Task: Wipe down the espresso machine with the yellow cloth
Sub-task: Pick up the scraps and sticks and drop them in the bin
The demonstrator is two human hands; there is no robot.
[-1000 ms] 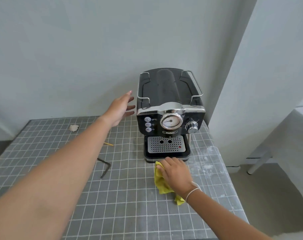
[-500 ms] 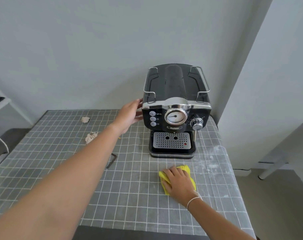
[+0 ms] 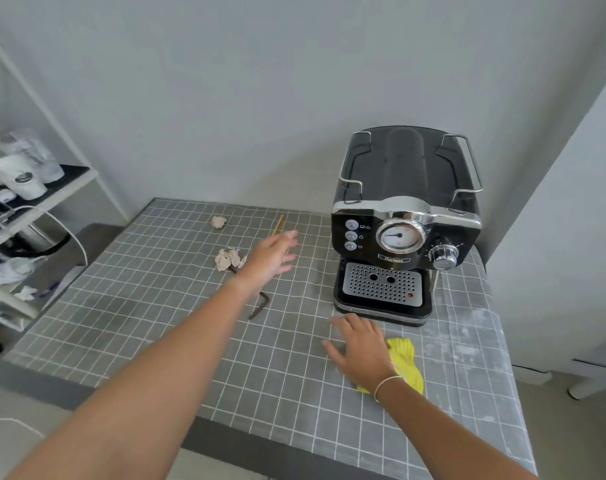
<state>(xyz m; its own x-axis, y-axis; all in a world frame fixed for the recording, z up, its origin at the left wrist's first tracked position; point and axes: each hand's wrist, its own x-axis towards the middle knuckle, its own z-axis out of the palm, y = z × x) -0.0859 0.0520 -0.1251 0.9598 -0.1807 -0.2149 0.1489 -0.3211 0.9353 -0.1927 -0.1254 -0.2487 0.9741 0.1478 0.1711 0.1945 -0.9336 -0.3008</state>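
Cloth-wise, I'm going left to right: my left hand (image 3: pixel 272 257) is hovering spread and empty, well away; my right hand (image 3: pixel 358 346) is lying flat, fingers splayed, touching the cloth (image 3: pixel 406 362), which is stretching rightward before the machine (image 3: pixel 403 216).

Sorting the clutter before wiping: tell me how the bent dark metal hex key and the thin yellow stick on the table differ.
The bent dark metal hex key is L-shaped; the thin yellow stick is straight. The key is dark brown, the stick pale yellow. The key lies nearer the camera, the stick nearer the wall, beyond the left hand. Both lie flat on the grey checked tablecloth.
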